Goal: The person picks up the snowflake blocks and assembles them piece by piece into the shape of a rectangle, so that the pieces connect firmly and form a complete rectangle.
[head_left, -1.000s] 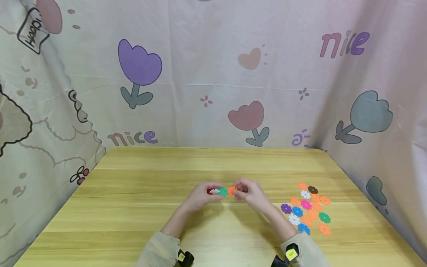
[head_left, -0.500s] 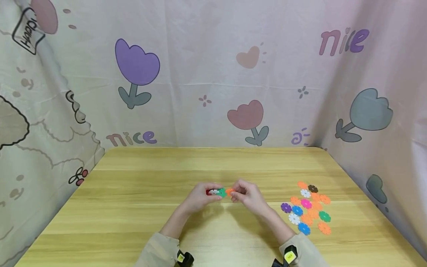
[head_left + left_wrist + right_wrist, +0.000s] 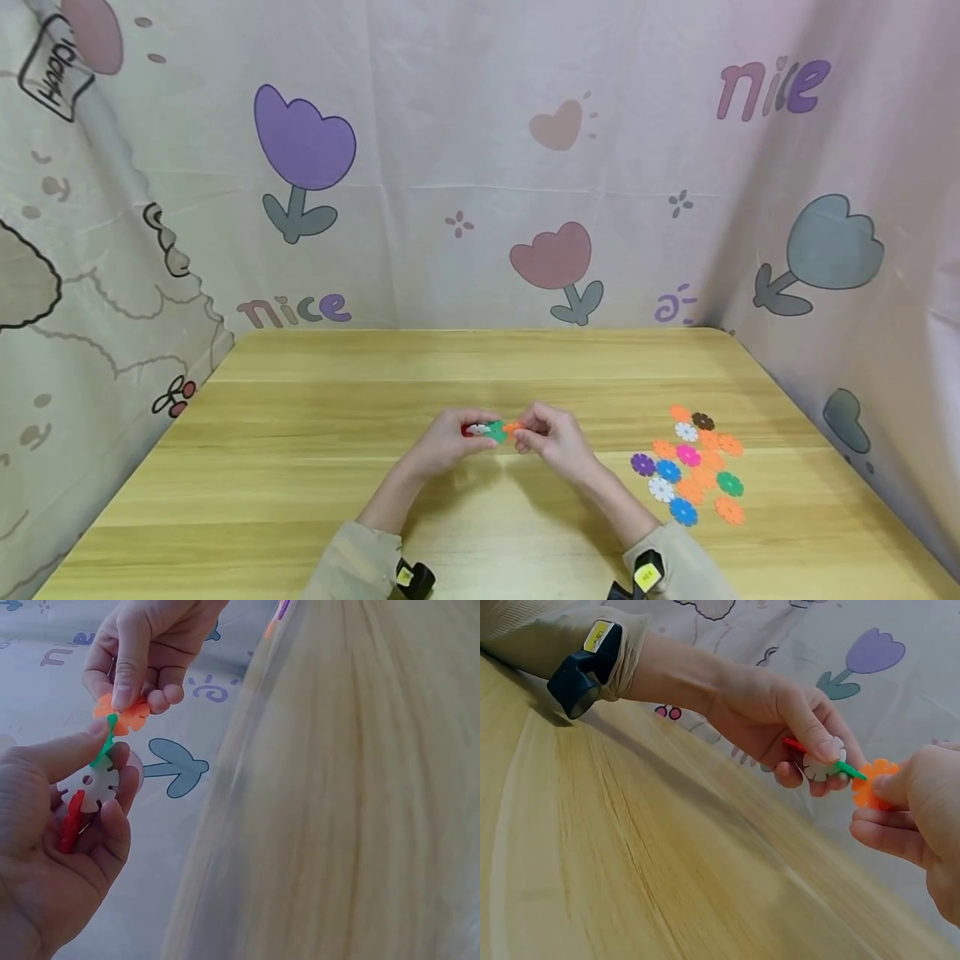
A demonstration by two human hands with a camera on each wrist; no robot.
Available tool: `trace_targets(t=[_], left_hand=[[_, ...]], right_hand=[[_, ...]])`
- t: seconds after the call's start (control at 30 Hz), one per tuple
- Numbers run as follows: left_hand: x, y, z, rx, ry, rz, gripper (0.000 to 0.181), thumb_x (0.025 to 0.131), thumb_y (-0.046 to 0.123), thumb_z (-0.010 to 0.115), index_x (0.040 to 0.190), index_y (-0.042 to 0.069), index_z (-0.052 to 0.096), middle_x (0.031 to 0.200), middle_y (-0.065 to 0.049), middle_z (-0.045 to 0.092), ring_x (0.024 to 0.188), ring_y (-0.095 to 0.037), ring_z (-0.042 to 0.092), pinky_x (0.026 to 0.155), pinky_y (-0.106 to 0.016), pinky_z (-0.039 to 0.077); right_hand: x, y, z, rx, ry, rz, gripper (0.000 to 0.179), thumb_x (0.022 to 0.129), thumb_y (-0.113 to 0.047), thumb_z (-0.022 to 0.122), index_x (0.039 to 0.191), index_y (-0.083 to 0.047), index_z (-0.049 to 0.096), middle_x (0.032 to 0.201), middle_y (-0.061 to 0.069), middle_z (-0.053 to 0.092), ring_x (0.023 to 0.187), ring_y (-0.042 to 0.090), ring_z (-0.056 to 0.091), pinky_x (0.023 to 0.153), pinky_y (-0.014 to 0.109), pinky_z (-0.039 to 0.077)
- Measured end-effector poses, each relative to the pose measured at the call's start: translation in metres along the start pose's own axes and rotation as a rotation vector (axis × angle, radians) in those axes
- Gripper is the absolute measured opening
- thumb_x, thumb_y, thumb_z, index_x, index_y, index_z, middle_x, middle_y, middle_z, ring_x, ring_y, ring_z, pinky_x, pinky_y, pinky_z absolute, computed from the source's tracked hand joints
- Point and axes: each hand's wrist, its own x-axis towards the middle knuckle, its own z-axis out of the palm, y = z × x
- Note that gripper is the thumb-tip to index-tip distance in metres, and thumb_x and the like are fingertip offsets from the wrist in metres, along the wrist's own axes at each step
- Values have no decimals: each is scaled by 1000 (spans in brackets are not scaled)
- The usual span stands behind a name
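My left hand (image 3: pixel 446 442) grips a short chain of notched plastic discs above the table. In the left wrist view the chain runs from a red disc (image 3: pixel 72 823) through a white disc (image 3: pixel 91 785) to a green disc (image 3: pixel 105 746) seen edge-on. An orange disc (image 3: pixel 124 714) is pinched between the thumb and fingers of my right hand (image 3: pixel 558 437). Its edge meets the green disc's edge at an angle, notch to notch. Fingers of the left hand partly cover the red and white discs.
Loose flat discs lie scattered to the right of my right hand on the wooden table (image 3: pixel 300 483): several orange, plus a purple disc (image 3: pixel 642 464), a pink disc (image 3: pixel 687 455), a brown disc (image 3: pixel 702 421) and others. A printed curtain (image 3: pixel 442 167) hangs behind the table.
My right hand has moved slightly left, bringing the orange disc from just apart to meeting the green disc. The green disc has turned in the left hand. The loose discs stay put.
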Motion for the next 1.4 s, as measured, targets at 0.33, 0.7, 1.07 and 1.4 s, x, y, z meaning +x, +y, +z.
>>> trace_targets(t=[0.33, 0.7, 1.07, 1.4], left_hand=[[0, 0, -1, -29, 16, -13, 36, 82, 7, 70, 114, -7, 61, 99, -12, 64, 78, -12, 58, 65, -21, 49], [0, 0, -2, -4, 37, -24, 34, 80, 8, 71, 111, -4, 64, 95, -9, 65, 74, -11, 55, 62, -21, 47], [-7, 27, -5, 29, 15, 1, 31, 81, 2, 68, 110, -9, 62, 88, -9, 65, 67, -9, 51, 57, -21, 44], [-12, 35, -6, 32, 30, -9, 31, 81, 1, 67, 110, -7, 63, 90, -10, 63, 70, -9, 51, 60, -20, 44]], right_hand=[[2, 0, 0, -15, -13, 17, 4, 85, 0, 64, 88, 1, 61, 75, 13, 65, 66, 18, 63, 61, 33, 54], [0, 8, -13, -5, -36, 72, 11, 85, -8, 66, 93, -1, 64, 82, 10, 65, 74, 24, 62, 65, 39, 53], [-11, 17, -45, 22, 46, 124, 22, 86, -1, 63, 101, 14, 57, 88, 27, 62, 77, 31, 62, 69, 39, 53], [-27, 18, -82, -53, 135, 218, 31, 85, -5, 65, 109, 12, 56, 95, 23, 62, 82, 28, 62, 72, 35, 52]])
